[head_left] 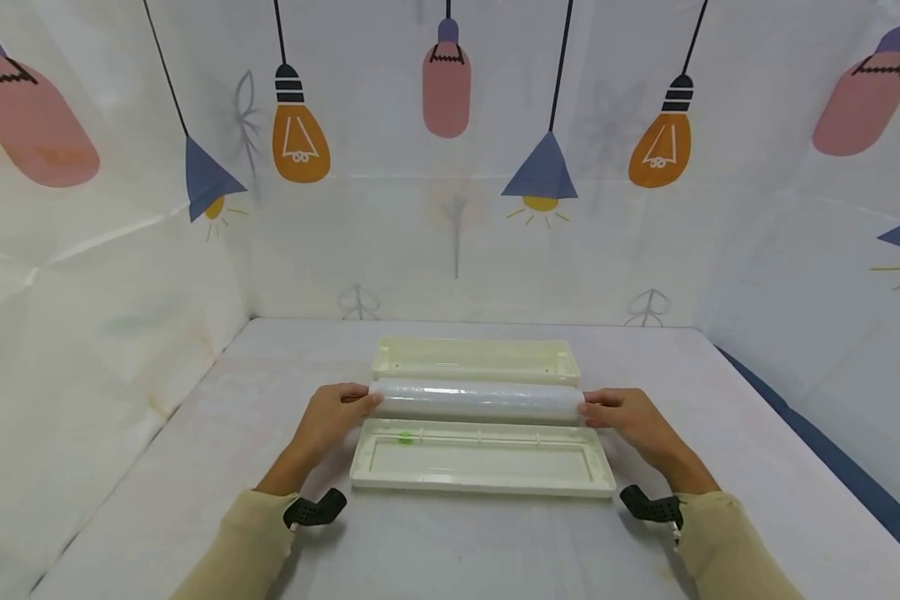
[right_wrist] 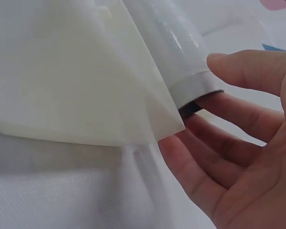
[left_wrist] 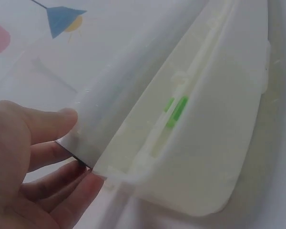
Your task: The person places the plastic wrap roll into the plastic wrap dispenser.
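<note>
A roll of clear cling film lies crosswise between the two halves of a long cream plastic dispenser box. My left hand holds the roll's left end, thumb on top and fingers below. At the opposite end, my right hand pinches the roll with its thumb above and a fingertip at the dark hollow core. Behind the roll stands the open box trough. In front is the shallow lid, which has a small green slide cutter on its rail. The left wrist view shows that cutter close to my left fingers.
A white cloth-covered table lies beneath everything. White sheets printed with lamps and bulbs, such as an orange bulb, hang behind and at both sides. A dark blue strip runs along the table's right edge.
</note>
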A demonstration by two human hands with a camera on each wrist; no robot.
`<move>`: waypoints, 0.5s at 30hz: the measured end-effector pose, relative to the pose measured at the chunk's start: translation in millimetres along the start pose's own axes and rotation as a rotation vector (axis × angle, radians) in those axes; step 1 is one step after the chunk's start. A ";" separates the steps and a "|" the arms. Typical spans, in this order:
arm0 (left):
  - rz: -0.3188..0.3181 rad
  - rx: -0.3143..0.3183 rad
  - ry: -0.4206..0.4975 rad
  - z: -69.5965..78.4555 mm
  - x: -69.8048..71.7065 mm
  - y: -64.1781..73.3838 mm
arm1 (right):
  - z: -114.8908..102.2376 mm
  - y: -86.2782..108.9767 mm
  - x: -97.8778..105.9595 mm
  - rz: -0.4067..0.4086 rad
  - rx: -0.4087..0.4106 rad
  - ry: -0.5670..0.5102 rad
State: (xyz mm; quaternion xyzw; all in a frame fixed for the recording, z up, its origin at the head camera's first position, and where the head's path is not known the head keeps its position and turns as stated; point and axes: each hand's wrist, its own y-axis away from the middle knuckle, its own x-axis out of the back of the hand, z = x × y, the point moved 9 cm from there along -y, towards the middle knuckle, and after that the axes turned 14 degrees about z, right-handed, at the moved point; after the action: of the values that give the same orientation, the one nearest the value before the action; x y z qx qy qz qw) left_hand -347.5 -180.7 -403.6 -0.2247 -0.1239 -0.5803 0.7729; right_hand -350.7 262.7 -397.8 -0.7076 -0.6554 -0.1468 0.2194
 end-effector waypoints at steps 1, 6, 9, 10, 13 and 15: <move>0.000 0.002 0.006 0.6 0.5 -0.2 | -0.5 0.3 -0.6 -0.004 0.003 -0.005; 0.003 0.005 0.047 4.2 2.6 -1.1 | -6.1 -0.3 -2.7 -0.018 0.011 -0.029; 0.018 -0.005 0.067 6.6 4.7 -1.9 | -10.3 -1.0 -2.5 -0.010 0.006 -0.031; 0.019 -0.005 0.068 6.5 4.9 -1.5 | -10.5 -0.4 -2.5 -0.007 0.003 -0.024; 0.025 0.001 0.075 5.1 4.1 -0.4 | -8.7 1.7 -2.5 0.008 -0.015 -0.008; 0.023 0.009 0.084 3.6 3.3 0.9 | -8.0 2.2 -3.0 0.016 -0.015 0.008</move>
State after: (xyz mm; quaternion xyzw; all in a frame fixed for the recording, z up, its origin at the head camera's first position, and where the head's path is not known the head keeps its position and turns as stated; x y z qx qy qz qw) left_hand -345.4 -181.6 -399.2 -0.1980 -0.0911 -0.5797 0.7851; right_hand -348.2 255.9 -392.7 -0.7139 -0.6478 -0.1527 0.2177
